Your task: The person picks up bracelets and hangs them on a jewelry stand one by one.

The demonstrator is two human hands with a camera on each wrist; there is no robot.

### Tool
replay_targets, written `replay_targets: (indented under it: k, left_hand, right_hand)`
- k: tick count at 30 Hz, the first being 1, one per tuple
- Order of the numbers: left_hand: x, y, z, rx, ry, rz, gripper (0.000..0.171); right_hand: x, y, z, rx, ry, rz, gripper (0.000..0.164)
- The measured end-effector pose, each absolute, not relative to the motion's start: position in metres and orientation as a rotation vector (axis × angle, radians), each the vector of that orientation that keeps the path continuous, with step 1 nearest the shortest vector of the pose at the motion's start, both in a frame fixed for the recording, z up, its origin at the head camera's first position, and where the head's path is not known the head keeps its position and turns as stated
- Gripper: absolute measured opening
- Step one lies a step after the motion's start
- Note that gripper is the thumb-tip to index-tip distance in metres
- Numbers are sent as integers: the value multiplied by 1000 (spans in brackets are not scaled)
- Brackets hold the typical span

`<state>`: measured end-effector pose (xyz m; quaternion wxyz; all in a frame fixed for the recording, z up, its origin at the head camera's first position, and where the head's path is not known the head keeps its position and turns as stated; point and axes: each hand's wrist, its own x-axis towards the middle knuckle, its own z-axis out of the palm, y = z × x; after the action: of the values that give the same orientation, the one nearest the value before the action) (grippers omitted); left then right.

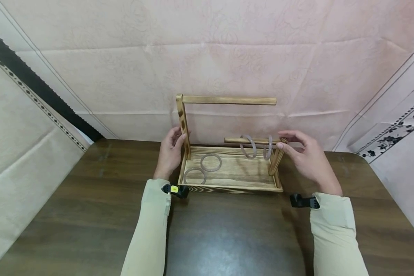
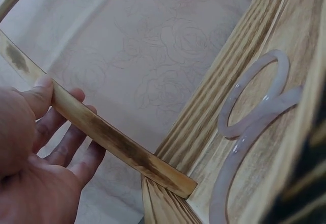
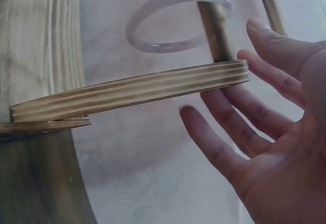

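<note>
Nearest us, two pale sleeves [image 1: 145,234] cross the brown table [image 1: 238,230]. Beyond them we see the wooden tray [image 1: 227,188], with the nearer ring [image 1: 194,168] and the farther ring [image 1: 211,171] lying inside, toward its left end. The left hand [image 1: 170,153] pinches the tall post [image 1: 183,122] between thumb and fingers; both lying rings are to its right, below the grip. The right hand [image 1: 308,155] is loosely spread about the top of the short post [image 1: 276,163], fingertips close to it; we cannot tell how firmly they touch. Left of that hand, the lower bar [image 1: 232,140] passes through two hanging rings [image 1: 253,146]. Above runs the upper bar [image 1: 227,100], and farthest off, pinkish cloth [image 1: 227,69].
</note>
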<state>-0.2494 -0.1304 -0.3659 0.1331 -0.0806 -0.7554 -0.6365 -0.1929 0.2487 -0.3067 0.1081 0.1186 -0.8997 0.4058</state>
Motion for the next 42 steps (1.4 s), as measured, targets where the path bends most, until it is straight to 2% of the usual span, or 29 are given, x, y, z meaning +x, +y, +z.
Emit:
replay_targets:
  k: [17,42]
  left_hand:
    - [-253,-132,-371,-235,-2258,-1790,39]
    - [-252,-135,-371,-225,-2303,-1687,38]
  right_hand:
    - [-172,240,-283,353,-2588,1215,38]
    - [-167,224,-268,664,-2674,878,41]
